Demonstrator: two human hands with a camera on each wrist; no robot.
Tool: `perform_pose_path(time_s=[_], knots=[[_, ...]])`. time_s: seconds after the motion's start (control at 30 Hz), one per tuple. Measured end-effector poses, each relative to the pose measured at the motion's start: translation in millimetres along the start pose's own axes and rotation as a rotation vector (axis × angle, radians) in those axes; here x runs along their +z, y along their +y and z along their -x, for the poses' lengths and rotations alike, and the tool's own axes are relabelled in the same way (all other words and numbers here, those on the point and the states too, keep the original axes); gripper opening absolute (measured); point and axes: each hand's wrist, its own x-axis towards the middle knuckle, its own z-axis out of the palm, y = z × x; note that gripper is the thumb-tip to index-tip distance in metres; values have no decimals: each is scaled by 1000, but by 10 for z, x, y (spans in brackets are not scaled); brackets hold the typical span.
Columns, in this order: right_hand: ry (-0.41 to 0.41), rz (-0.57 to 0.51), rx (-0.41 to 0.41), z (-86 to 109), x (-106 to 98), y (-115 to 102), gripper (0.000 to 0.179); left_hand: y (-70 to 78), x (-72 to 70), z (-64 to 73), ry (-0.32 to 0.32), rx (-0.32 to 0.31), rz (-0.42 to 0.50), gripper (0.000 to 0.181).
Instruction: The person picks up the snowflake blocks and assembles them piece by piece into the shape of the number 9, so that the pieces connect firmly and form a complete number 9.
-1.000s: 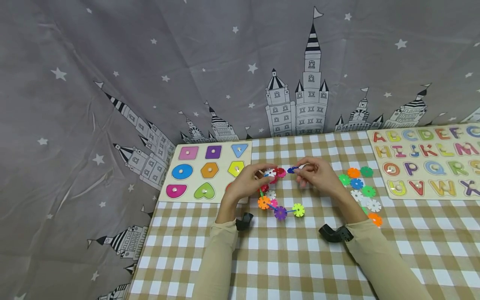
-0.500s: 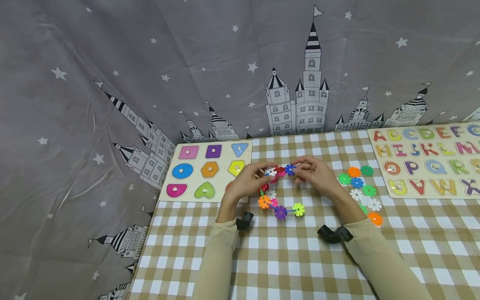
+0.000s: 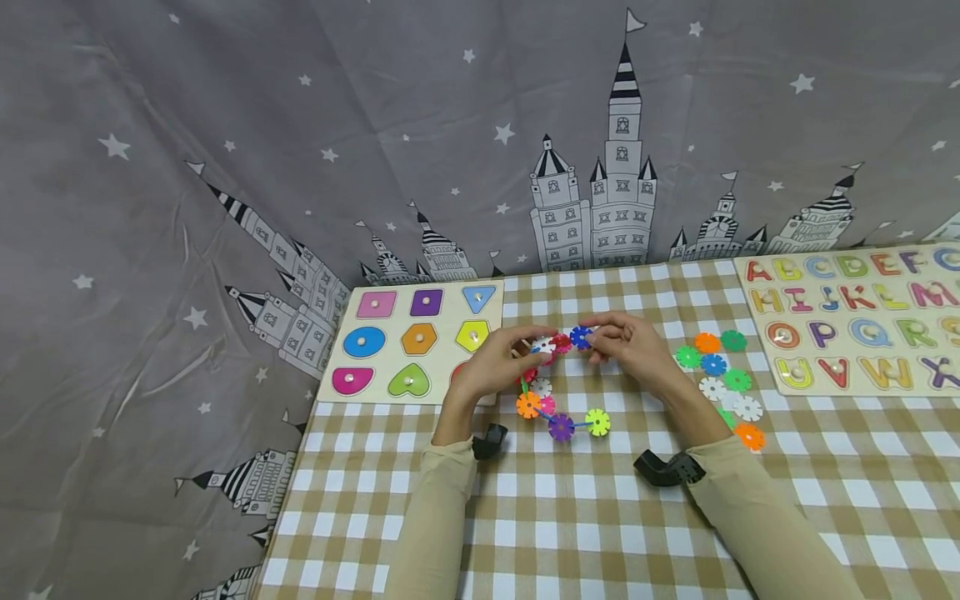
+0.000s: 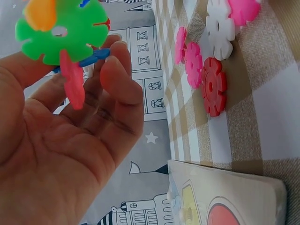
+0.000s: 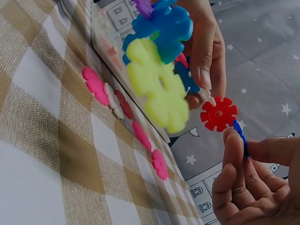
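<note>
The letter board (image 3: 862, 321) at three o'clock starts "ABCDEF". The left hand (image 3: 491, 362) grips a chain of discs (image 3: 527, 400) toward its three o'clock; the right hand (image 3: 637, 354) pinches a blue disc (image 3: 581, 337) at nine o'clock.

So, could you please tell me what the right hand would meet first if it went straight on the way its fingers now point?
Probably the red disc, just beyond the blue disc that the right hand pinches; whether the two discs touch, I cannot tell for sure.
</note>
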Motion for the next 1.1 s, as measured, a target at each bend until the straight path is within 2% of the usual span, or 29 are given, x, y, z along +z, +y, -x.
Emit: perform_pose_path(time_s=[0.47,1.1], knots=[[-3,9,20,-9,-7,23,35,-2,3,5,1,-14,-11,36],[-1,32,7,4,3,28,32,-6,13,-9,-18,6,-27,36]])
